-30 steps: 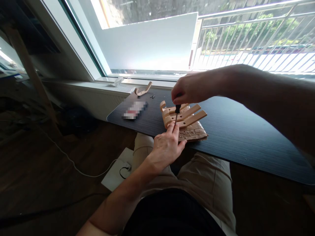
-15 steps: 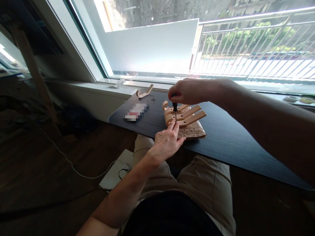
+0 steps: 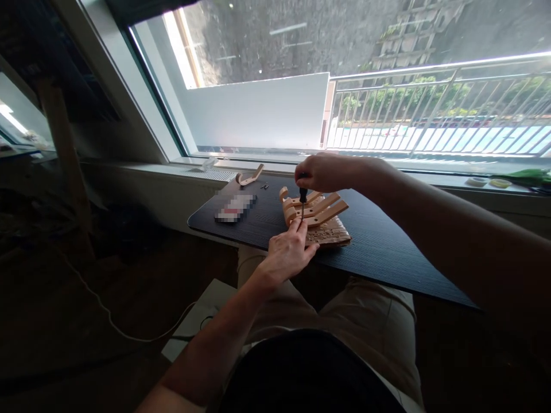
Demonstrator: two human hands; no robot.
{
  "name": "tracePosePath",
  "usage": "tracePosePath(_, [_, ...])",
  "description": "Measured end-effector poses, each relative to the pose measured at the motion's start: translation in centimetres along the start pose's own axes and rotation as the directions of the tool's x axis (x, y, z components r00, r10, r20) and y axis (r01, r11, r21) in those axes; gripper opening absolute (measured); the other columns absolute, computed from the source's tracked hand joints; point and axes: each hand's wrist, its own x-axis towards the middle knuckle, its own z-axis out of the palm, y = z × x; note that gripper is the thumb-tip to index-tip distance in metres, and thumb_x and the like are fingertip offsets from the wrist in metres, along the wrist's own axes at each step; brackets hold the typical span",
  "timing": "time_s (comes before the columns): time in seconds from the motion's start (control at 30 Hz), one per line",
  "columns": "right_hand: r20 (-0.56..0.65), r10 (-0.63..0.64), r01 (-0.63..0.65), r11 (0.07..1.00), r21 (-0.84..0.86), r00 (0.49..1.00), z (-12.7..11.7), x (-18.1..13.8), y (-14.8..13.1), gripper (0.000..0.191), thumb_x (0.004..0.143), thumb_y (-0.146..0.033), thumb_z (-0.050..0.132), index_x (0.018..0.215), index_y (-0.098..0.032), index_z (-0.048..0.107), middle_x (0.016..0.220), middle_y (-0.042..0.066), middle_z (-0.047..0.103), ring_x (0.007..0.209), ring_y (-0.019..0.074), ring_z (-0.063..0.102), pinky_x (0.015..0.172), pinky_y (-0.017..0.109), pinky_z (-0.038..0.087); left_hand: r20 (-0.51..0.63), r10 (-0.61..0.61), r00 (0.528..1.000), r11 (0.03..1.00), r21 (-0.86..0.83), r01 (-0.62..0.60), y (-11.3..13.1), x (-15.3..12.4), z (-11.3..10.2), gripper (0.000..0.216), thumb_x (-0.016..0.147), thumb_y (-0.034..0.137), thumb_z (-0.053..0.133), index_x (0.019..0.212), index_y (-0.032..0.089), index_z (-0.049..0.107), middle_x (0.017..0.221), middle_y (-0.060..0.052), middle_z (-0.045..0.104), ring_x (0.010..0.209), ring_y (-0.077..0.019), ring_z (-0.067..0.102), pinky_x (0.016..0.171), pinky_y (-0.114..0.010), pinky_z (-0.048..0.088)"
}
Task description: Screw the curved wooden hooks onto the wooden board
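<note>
A black-handled screwdriver [image 3: 303, 196] stands upright with its shaft pointing down. My right hand [image 3: 314, 171] is closed around the top of its handle. Beneath it, several curved wooden hooks [image 3: 322, 213] with dark screw holes lie side by side on a piece of corrugated cardboard [image 3: 333, 234]. My left hand [image 3: 287, 253] presses its fingertips on the nearest hook, close around the screwdriver's tip, and its thumb rests at the cardboard. The tip and any screw under it are hidden by these fingers.
A dark table [image 3: 370, 229] bears it all. At its far left lie another wooden hook [image 3: 250, 175], a few small screws [image 3: 264, 186] and a blurred-out flat object [image 3: 236, 207]. A radiator [image 3: 172, 186] and a window run behind; a white cable [image 3: 112, 321] trails on the floor.
The camera view has tilted and shifted slightly. Both hands stay at the same hook, with the screwdriver still upright in the right hand.
</note>
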Motion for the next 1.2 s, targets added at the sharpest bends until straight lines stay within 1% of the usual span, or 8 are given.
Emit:
tracePosePath(0.17, [0.024,0.011,-0.011,1.0,-0.005,1.0,-0.3,0.7,-0.1,0.029,0.081,-0.036,0.052,0.096,-0.017,0.067,0.088,0.006,0.066,0.078,0.0172,0.058,0.066,0.029,0.038,-0.006,0.009,1.0,1.0,0.006,-0.009,0.0,0.0,0.0,0.059,0.086,0.05,0.037,0.136,0.02,0.028,0.143,-0.009,0.032,0.11,-0.0239,0.054,0.086,-0.032,0.045])
tracePosePath(0.33, [0.105,0.022,-0.025,0.999,0.024,0.994,-1.3,1.4,0.8,0.034,0.078,-0.043,0.057,0.102,-0.022,0.066,0.087,0.002,0.066,0.083,0.018,0.059,0.07,0.03,0.04,-0.005,-0.002,1.0,1.0,0.004,0.002,-0.1,0.1,0.2,0.058,0.086,0.05,0.037,0.136,0.021,0.028,0.142,-0.01,0.032,0.11,-0.0232,0.053,0.086,-0.031,0.045])
tracePosePath(0.53, [0.028,0.051,-0.052,0.998,0.022,0.998,-1.5,1.1,0.6,0.028,0.077,-0.041,0.058,0.094,-0.022,0.07,0.083,0.001,0.066,0.085,0.0191,0.059,0.072,0.032,0.04,-0.016,0.012,1.0,1.0,0.008,-0.012,0.0,0.0,0.0,0.057,0.086,0.049,0.037,0.135,0.02,0.029,0.141,-0.009,0.034,0.109,-0.0233,0.054,0.084,-0.032,0.046])
tracePosePath(0.6, [0.016,0.041,-0.042,0.999,0.021,0.999,-1.2,0.9,0.3,0.028,0.077,-0.041,0.058,0.095,-0.023,0.069,0.087,0.001,0.066,0.088,0.0196,0.059,0.073,0.032,0.04,-0.015,0.016,1.0,1.0,0.01,-0.016,0.1,0.0,-0.1,0.057,0.086,0.048,0.037,0.135,0.02,0.029,0.141,-0.008,0.034,0.109,-0.0233,0.054,0.083,-0.032,0.047])
tracePosePath(0.8, [0.079,0.036,-0.038,0.999,0.022,0.996,-0.9,0.9,0.4,0.038,0.08,-0.044,0.053,0.108,-0.021,0.064,0.104,0.002,0.064,0.094,0.0199,0.057,0.076,0.031,0.04,0.003,0.016,1.0,1.0,0.026,-0.016,0.1,0.0,-0.1,0.058,0.086,0.049,0.036,0.136,0.019,0.028,0.143,-0.007,0.031,0.115,-0.0235,0.05,0.086,-0.031,0.046])
tracePosePath(1.0, [0.17,0.089,-0.089,0.996,-0.009,0.981,-1.6,0.7,0.4,0.036,0.08,-0.038,0.055,0.111,-0.021,0.063,0.093,0.002,0.067,0.085,0.019,0.06,0.074,0.031,0.041,0.002,0.027,1.0,0.999,0.033,-0.028,-0.1,0.1,0.1,0.058,0.088,0.049,0.033,0.136,0.018,0.027,0.143,-0.009,0.03,0.116,-0.023,0.049,0.087,-0.031,0.045])
tracePosePath(1.1, [0.168,0.097,-0.091,0.995,-0.042,0.981,-1.9,0.3,-0.1,0.034,0.079,-0.031,0.057,0.11,-0.019,0.063,0.086,0.002,0.068,0.081,0.0179,0.06,0.073,0.032,0.039,0.016,0.017,1.0,0.999,0.029,-0.017,0.0,0.1,0.0,0.058,0.088,0.05,0.033,0.137,0.019,0.026,0.144,-0.008,0.03,0.118,-0.0234,0.047,0.089,-0.03,0.044])
tracePosePath(1.2, [0.163,0.111,-0.099,0.992,-0.076,0.98,-1.8,0.1,-0.3,0.033,0.081,-0.032,0.053,0.106,-0.016,0.066,0.086,0.002,0.067,0.082,0.0172,0.059,0.072,0.032,0.037,0.052,-0.001,0.999,1.0,0.025,-0.001,0.1,0.1,-0.1,0.059,0.088,0.05,0.033,0.138,0.019,0.026,0.145,-0.008,0.027,0.119,-0.0246,0.046,0.09,-0.031,0.043])
